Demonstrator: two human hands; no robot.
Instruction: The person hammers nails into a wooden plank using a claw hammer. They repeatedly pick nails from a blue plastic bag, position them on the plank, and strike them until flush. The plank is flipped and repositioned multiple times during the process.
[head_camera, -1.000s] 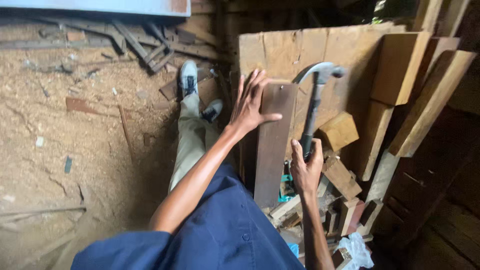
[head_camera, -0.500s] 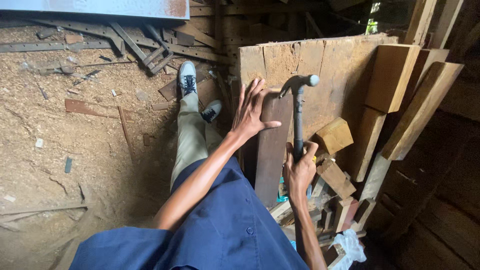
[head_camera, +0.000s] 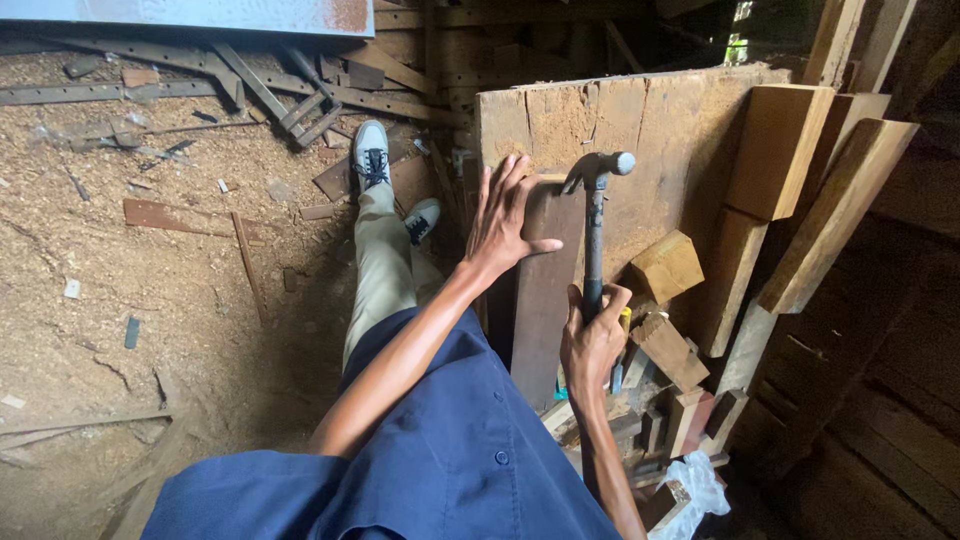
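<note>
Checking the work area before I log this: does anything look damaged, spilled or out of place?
Yes. Sawdust and wood scraps litter the floor, and offcut blocks are heaped loosely beside the plank. The big board has a chipped, cracked top edge. The left hand steadies the plank; the right hand grips the hammer.

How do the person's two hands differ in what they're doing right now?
The left hand lies flat with fingers spread on the dark plank; the right hand is curled in a fist around the hammer handle. The left hand reaches farther out, up by the hammer's head; the right hand sits lower, nearer the body. Both are bare and work at the same plank.
</note>
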